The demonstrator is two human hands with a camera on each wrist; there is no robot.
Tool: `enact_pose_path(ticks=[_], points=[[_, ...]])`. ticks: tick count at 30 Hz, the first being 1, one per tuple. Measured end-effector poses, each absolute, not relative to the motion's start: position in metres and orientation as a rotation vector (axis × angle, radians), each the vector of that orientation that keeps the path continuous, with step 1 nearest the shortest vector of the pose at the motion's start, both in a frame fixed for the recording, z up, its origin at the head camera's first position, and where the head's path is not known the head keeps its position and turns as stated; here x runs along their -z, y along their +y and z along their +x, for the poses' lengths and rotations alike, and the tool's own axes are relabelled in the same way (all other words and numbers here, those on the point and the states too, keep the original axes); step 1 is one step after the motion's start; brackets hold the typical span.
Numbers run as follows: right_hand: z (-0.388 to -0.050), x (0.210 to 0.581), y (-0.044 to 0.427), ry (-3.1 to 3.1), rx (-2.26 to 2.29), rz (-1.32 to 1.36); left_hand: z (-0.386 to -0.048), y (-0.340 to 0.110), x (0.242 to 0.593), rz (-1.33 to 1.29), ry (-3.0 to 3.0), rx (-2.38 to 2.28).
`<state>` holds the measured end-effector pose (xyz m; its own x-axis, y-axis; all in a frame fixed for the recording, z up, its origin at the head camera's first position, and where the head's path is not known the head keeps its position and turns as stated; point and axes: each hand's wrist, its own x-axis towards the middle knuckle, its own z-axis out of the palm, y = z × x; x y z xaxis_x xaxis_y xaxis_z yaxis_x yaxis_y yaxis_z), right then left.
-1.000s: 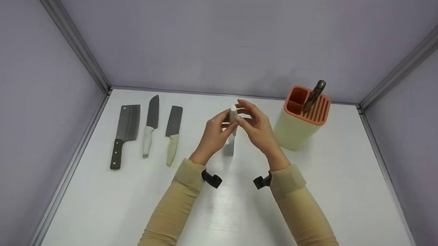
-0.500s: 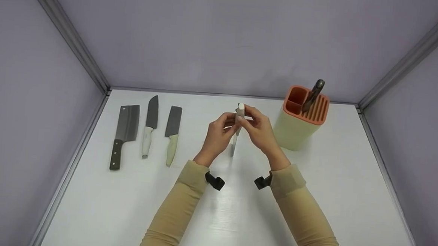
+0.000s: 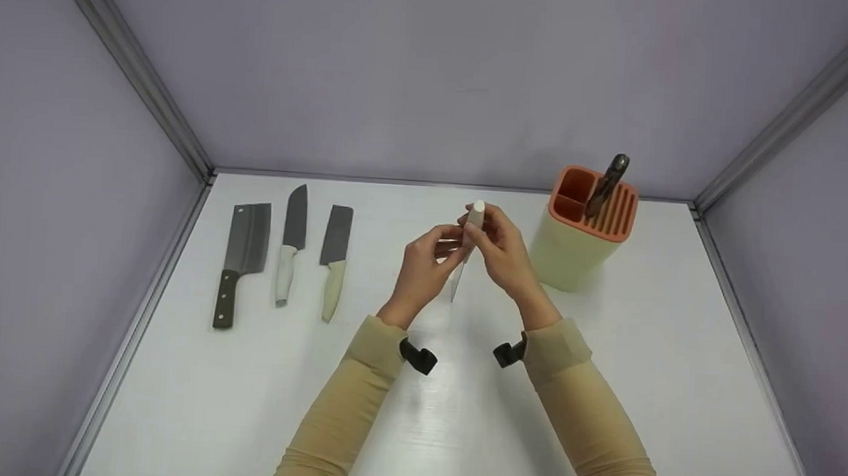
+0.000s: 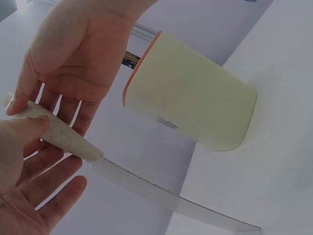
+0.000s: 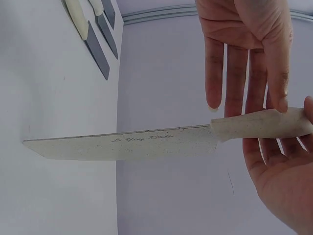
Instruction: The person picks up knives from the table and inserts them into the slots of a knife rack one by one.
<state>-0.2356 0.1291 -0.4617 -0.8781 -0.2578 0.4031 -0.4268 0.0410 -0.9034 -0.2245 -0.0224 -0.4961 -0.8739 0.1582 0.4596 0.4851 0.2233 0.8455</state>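
Okay, pinching in a double grip, with left hand (image 3: 422, 265) and right hand (image 3: 508, 255), on the pale handle (image 5: 244, 125) of the knife (image 5: 181, 141). Likely light and stiff, perhaps slippery on that smooth surface, so best taken by the handle, well off the thin blade (image 5: 120, 148). Pointing down over the table (image 3: 664, 367), near the cream knife block (image 3: 569, 264), with tip contact hard to tell.

The pale-handled knife (image 5: 168, 143) is held tip down.
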Motion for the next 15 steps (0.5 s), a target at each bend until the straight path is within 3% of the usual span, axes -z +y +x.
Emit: enact_pose_path(ticks=[15], points=[[-0.236, 0.459, 0.141, -1.939, -2.139, 0.701, -0.21, -0.02, 0.496, -0.563, -2.233, 1.748]])
